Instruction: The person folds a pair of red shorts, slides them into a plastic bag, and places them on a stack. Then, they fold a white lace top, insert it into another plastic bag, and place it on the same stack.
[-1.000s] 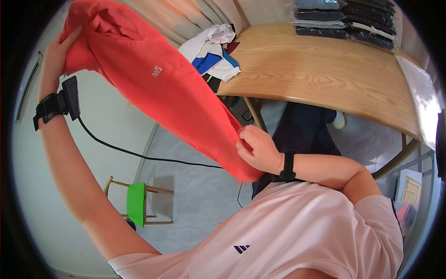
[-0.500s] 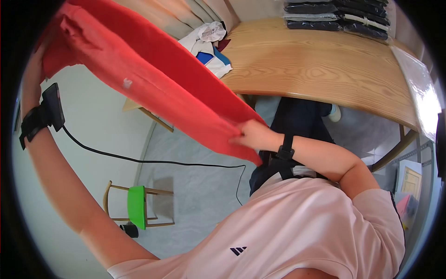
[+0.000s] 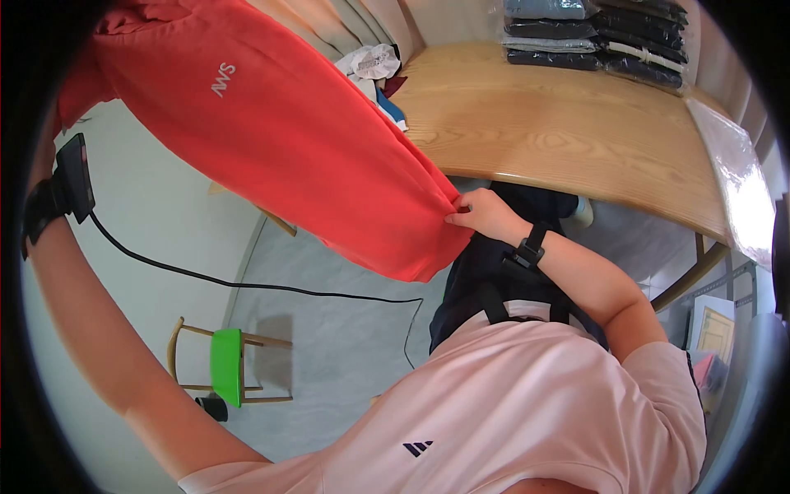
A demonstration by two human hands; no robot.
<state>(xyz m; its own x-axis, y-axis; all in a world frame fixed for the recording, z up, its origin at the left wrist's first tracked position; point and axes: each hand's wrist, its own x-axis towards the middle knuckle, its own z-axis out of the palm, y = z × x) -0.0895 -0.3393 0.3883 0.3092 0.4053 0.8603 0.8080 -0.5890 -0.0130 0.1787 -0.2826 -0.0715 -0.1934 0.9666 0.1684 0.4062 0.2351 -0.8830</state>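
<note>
In the head view, a red garment [image 3: 288, 148] is held up in the air in front of the person, stretching slantwise from the upper left down toward the middle. Small white lettering runs across its upper part, and its narrower lower end hangs over the floor [image 3: 329, 329], just to the left of the wooden table [image 3: 568, 132]. The right hand [image 3: 491, 216] is clamped on the garment's edge near this lower end, thumb and fingers pinching the fabric. The left hand [image 3: 48, 140] is raised at the far left beside the garment's upper part; cloth and the dark picture border hide most of it, so how its fingers stand I cannot tell. A black device [image 3: 76, 177] is strapped to the left wrist, with a black cable [image 3: 247, 285] trailing from it, and a black wristband [image 3: 528, 249] circles the right wrist. Folded clothes in clear plastic [image 3: 551, 45] stand in two stacks at the table's far side, a clear plastic sheet [image 3: 732, 169] lies at its right end, and loose clothes [image 3: 370, 62] lie heaped at its left end, partly hidden by the garment. A wooden chair with a green seat [image 3: 227, 367] stands at the lower left, near the wall.
</note>
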